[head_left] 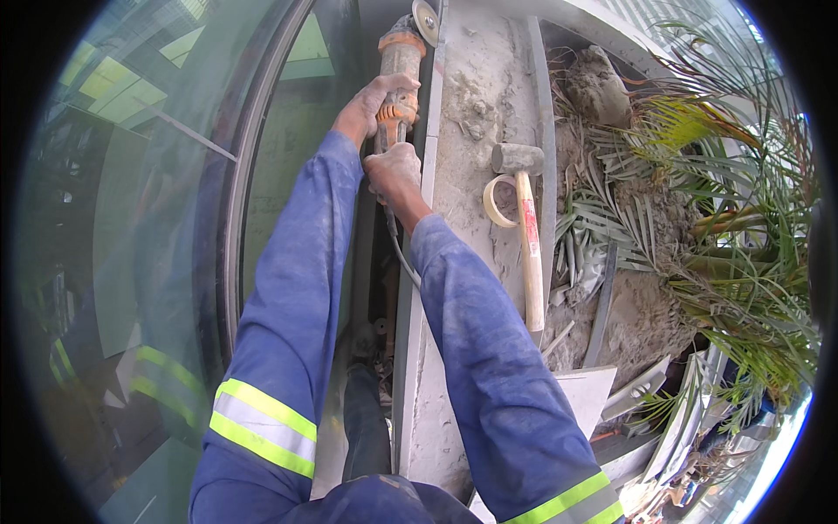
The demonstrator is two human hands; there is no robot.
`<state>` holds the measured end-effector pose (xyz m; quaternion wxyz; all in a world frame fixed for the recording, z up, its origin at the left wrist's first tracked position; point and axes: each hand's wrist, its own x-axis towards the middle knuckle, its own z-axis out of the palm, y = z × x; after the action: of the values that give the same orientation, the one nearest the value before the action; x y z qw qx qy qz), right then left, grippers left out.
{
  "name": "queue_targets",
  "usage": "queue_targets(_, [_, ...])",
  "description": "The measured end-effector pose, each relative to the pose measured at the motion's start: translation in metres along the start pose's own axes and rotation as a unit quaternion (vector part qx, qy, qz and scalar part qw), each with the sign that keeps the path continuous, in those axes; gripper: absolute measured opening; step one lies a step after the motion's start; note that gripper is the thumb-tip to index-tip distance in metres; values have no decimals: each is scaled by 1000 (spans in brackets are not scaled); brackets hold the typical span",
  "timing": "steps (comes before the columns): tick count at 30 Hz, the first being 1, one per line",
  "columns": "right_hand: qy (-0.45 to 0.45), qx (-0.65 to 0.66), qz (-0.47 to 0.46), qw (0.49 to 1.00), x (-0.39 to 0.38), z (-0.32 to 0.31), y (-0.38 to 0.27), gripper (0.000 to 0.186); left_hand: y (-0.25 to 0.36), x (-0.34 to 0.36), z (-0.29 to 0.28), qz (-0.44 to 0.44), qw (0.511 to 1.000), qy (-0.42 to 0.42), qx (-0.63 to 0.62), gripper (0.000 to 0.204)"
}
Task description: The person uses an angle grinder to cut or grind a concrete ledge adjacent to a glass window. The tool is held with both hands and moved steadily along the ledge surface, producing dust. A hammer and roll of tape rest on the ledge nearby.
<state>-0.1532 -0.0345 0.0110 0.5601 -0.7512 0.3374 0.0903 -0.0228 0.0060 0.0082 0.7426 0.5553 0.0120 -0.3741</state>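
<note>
Both arms reach forward in blue sleeves with reflective bands. A dusty orange angle grinder [401, 65] is held between my hands, its round disc [426, 22] at the far end beside the upper edge of the ledge. My left hand [381, 103] wraps round the grinder's body. Behind it, my right hand [397, 172] is closed on the rear handle. From the handle a grey cord [404, 251] hangs down along the ledge's side. Whether the disc touches the edge, I cannot tell.
On the dusty ledge [463, 227] lie a mallet [531, 253] with a wooden handle and a roll of tape [491, 206]. A glass pane [148, 253] stands to the left. Right of the ledge are soil, palm fronds [751, 227] and broken board pieces [589, 393].
</note>
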Motion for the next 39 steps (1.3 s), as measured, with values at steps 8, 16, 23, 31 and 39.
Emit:
queue_targets(8, [-8,-9,9,1000,0,4,4,31,-4,3,-6,-2,1000,-2,5,54])
queue_targets(16, [1,-3,-9,1000,6,3,7,29,-2,0,1,4,1000,-3,0,54])
queue_targets(23, [5,5,-3,1000,6,3,2,27,0,1,2,0,1000,7,9,54])
queue_targets(31, [10,-4,2,1000,8,1,0,27,-2,9,0,-7,1000,-9,0,50])
queue_targets(39, [28,-9,-13,999,18,7,10,22,-4,11,3,-5,1000,1,-10,51])
